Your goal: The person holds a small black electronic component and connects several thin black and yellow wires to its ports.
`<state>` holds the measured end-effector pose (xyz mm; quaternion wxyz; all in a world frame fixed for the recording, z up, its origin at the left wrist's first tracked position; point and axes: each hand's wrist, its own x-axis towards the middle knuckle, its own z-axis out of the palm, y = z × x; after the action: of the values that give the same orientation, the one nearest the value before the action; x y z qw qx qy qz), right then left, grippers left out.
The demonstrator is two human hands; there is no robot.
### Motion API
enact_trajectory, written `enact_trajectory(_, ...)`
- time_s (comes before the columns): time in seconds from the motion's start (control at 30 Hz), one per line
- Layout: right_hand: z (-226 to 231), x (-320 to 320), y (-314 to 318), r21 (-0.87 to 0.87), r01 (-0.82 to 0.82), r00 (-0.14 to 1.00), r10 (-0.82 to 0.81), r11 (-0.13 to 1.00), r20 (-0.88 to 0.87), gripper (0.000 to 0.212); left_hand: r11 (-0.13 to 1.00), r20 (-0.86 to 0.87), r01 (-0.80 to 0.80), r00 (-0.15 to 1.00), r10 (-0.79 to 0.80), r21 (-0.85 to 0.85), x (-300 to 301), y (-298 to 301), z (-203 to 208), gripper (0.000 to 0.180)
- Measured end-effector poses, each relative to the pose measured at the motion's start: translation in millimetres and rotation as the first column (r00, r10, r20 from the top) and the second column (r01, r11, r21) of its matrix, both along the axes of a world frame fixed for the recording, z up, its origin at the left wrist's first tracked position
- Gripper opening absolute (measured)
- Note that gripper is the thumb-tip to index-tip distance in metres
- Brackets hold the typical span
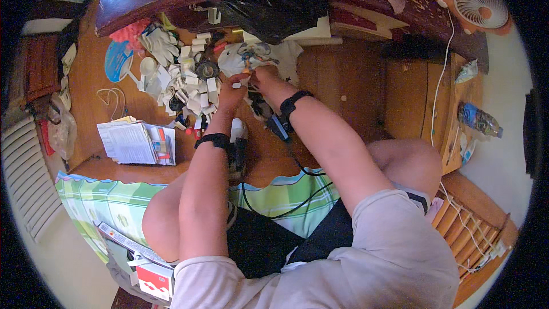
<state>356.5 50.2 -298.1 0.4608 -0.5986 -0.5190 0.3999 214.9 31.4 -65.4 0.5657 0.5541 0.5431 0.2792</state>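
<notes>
My left hand and my right hand meet at the middle of the wooden surface. Their fingers are bent and pinched close together around something small, too blurred to name. Just beyond them lies a crumpled white sheet or bag with a blue printed pattern. Left of my left hand spreads a heap of small white box-like pieces, with a dark roll of tape among them. A blue-and-black device with a black cable sits beneath my right wrist.
White gloves, a blue hand fan and a stack of papers lie to the left. A black plastic bag is at the back. On the right are an orange electric fan, a white cord and a plastic bottle.
</notes>
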Motion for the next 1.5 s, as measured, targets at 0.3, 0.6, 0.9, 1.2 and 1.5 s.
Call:
enact_trajectory(0.3,207,-48,-19,-0.597,-0.258,0.966,0.187,0.760,-0.179,0.042,0.968,-0.009,-0.178,0.984,0.179,-0.175,-51,-36,-2,0.036)
enact_trajectory(0.6,216,-49,-6,-0.623,-0.101,0.990,0.137,0.776,0.011,0.024,0.866,0.116,-0.196,0.954,0.277,-0.460,-41,-37,9,0.033)
enact_trajectory(0.9,309,-86,-19,-0.693,-0.328,0.937,0.130,0.642,-0.324,0.021,0.682,0.200,-0.449,0.732,0.651,-0.577,-86,-61,45,0.034)
enact_trajectory(1.2,338,-129,-18,-0.661,-0.260,0.924,-0.016,0.704,-0.381,0.017,0.477,0.193,-0.581,0.482,0.855,-0.660,-107,-46,69,0.015)
enact_trajectory(1.5,343,-174,13,-0.573,-0.189,0.959,0.026,0.798,-0.281,0.012,0.438,0.247,-0.700,0.362,0.899,-0.565,-136,-5,73,0.022)
